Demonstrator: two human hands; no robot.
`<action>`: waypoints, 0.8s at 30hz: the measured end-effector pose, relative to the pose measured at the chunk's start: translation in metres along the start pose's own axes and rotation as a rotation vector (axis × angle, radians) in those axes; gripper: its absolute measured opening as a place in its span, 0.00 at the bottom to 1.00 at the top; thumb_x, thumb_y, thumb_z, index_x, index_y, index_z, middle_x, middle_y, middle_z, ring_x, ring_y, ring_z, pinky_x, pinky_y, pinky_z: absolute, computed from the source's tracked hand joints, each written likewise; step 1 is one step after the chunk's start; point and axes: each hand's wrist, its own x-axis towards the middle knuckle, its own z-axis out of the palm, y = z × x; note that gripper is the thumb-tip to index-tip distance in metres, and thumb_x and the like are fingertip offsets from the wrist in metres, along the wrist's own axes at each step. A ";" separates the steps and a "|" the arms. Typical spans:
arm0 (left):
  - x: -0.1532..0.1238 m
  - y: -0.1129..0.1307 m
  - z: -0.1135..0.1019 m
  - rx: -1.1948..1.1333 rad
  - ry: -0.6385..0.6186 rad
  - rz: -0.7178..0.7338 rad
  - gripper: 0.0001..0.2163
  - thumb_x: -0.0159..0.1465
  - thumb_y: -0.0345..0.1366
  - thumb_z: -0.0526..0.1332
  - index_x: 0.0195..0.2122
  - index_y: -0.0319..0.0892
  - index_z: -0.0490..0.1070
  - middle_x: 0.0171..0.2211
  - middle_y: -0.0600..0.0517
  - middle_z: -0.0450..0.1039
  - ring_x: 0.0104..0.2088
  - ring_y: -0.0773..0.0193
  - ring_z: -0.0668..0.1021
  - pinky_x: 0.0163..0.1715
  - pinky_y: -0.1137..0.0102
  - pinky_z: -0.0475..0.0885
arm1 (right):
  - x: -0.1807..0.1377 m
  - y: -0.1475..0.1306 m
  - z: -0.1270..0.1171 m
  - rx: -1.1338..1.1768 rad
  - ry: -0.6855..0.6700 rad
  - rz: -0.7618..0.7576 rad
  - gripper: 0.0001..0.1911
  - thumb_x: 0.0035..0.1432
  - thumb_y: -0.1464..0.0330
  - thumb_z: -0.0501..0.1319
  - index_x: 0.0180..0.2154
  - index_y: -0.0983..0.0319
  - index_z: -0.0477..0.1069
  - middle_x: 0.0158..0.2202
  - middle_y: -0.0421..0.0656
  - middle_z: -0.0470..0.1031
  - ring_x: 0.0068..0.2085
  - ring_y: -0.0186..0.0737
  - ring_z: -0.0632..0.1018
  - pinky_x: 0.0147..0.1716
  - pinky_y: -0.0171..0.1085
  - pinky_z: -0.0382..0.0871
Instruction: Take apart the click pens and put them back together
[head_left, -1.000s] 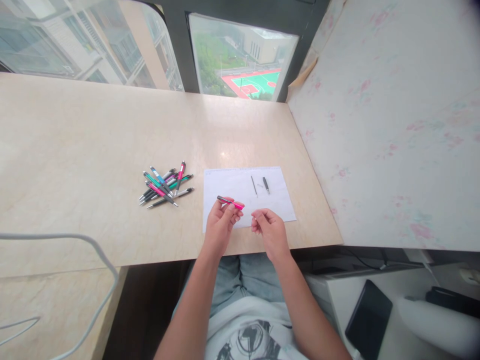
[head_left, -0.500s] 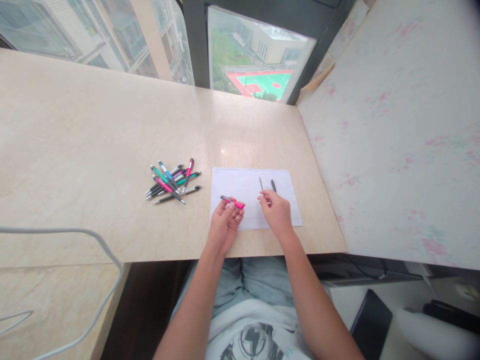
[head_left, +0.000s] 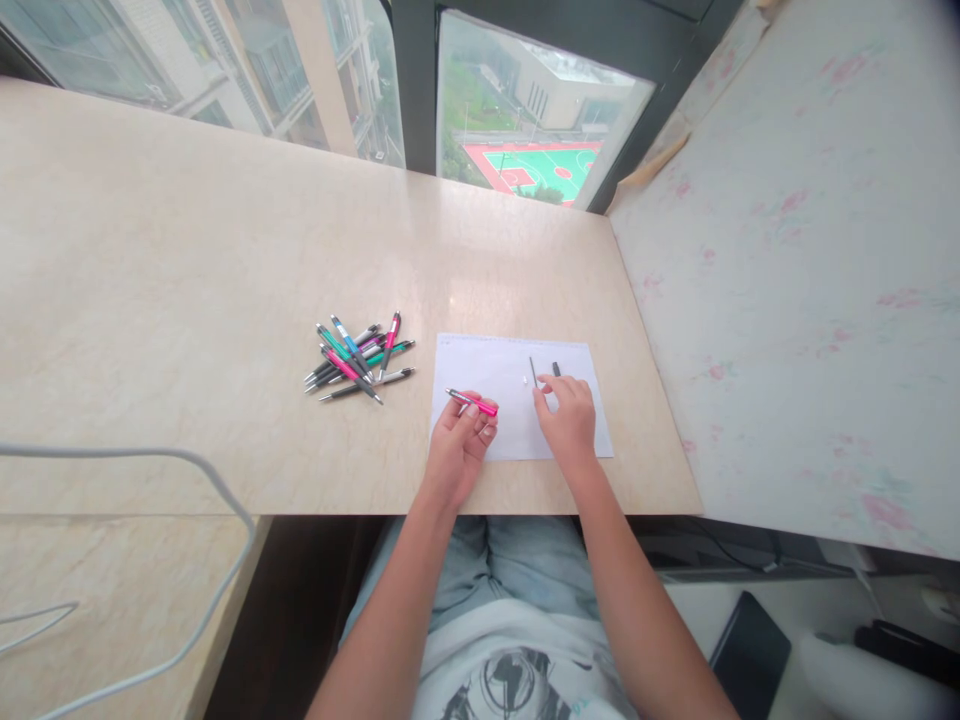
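My left hand (head_left: pixel 459 445) is closed around the pink barrel of a pen (head_left: pixel 472 402), its clip end pointing up and left. My right hand (head_left: pixel 568 415) hovers low over a white sheet of paper (head_left: pixel 510 435), with thumb and index finger apart and nothing visible between them. A thin dark refill (head_left: pixel 533 370) lies on the sheet just beyond these fingertips. Left of it is a tiny pale piece (head_left: pixel 525 380), too small to name. A black pen grip (head_left: pixel 556 369) shows behind my right fingers, its lower part hidden by them.
A loose pile of pens (head_left: pixel 356 360) in pink, green, blue and silver lies left of the sheet on the beige tabletop (head_left: pixel 225 300). A grey cable (head_left: pixel 202 460) loops at the lower left. The papered wall (head_left: pixel 787 330) bounds the right side, the window (head_left: pixel 525 130) the back.
My right fingers have parted and shifted right, covering more of the black grip. The tiny pale piece now shows beside the refill. My left hand still holds the pink barrel. The view has shifted slightly.
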 end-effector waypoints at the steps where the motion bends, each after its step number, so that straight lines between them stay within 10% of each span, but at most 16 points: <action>1: 0.000 0.000 0.000 -0.003 -0.003 0.009 0.11 0.57 0.34 0.70 0.40 0.42 0.72 0.36 0.51 0.75 0.33 0.72 0.76 0.34 0.77 0.70 | -0.007 0.003 -0.007 0.020 0.034 0.012 0.11 0.64 0.69 0.58 0.43 0.63 0.78 0.33 0.45 0.77 0.38 0.44 0.72 0.41 0.42 0.68; 8: -0.006 0.009 0.005 0.384 -0.057 0.165 0.09 0.60 0.37 0.67 0.40 0.43 0.73 0.37 0.51 0.73 0.35 0.68 0.75 0.36 0.72 0.69 | -0.072 0.029 -0.047 0.025 0.237 0.176 0.12 0.67 0.66 0.56 0.39 0.64 0.77 0.30 0.44 0.77 0.28 0.37 0.71 0.32 0.37 0.67; 17: 0.039 0.026 0.040 1.812 -0.006 0.388 0.03 0.62 0.28 0.58 0.37 0.42 0.69 0.33 0.47 0.74 0.35 0.56 0.76 0.39 0.63 0.67 | -0.089 0.035 -0.046 0.202 0.216 0.215 0.12 0.67 0.66 0.56 0.38 0.63 0.77 0.31 0.44 0.79 0.31 0.38 0.75 0.34 0.37 0.69; 24: 0.066 0.015 0.049 1.670 0.170 0.382 0.11 0.52 0.24 0.66 0.26 0.45 0.65 0.22 0.52 0.65 0.37 0.50 0.77 0.40 0.64 0.65 | -0.090 0.035 -0.047 0.257 0.211 0.256 0.14 0.67 0.64 0.54 0.37 0.62 0.76 0.32 0.47 0.79 0.32 0.40 0.75 0.34 0.39 0.70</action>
